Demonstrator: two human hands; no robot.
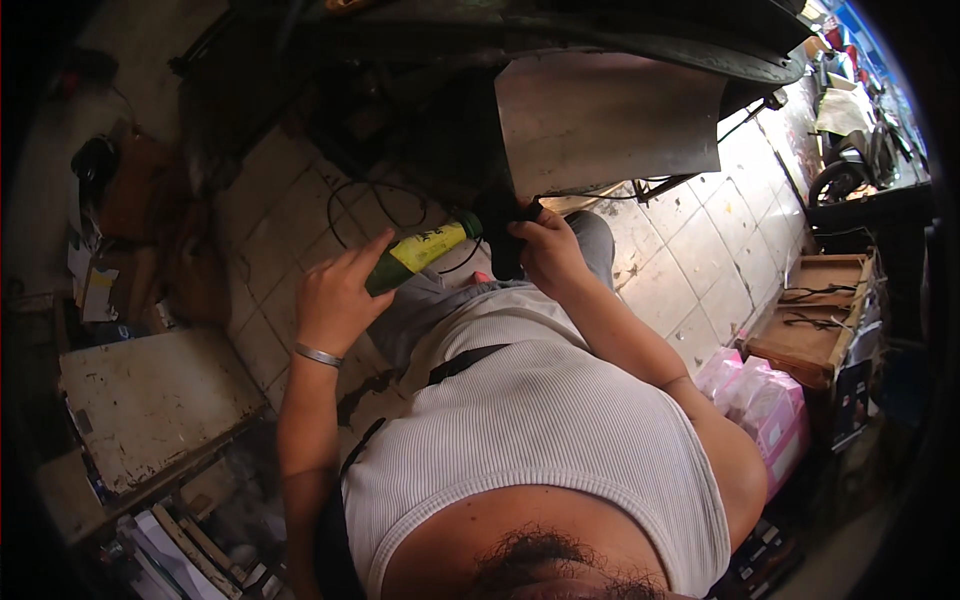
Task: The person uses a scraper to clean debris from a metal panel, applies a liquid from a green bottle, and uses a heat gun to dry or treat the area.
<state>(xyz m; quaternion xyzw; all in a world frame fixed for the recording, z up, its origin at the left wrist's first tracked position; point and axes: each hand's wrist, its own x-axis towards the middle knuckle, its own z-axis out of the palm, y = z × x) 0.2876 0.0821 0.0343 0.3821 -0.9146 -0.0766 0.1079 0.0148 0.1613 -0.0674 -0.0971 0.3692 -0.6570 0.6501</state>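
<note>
My left hand (338, 300) is closed around a green bottle (420, 252) with a yellow label. The bottle lies tilted, its neck pointing right and slightly up. Its mouth is close to a dark piece (503, 238) between my knees; whether they touch I cannot tell. My right hand (550, 250) pinches the upper right of that dark piece, whose shape is lost in shadow. Just above my right hand a pale, stained sheet (610, 125) hangs in front of a large dark object.
A thin black cable (331, 215) loops over the tiled floor (700, 270). To the left stands a worn, pale-topped low table (160, 400). A wooden tray (815, 300) with black strips and pink packages (765, 410) sit at the right. Farther back is a motorbike (845, 180).
</note>
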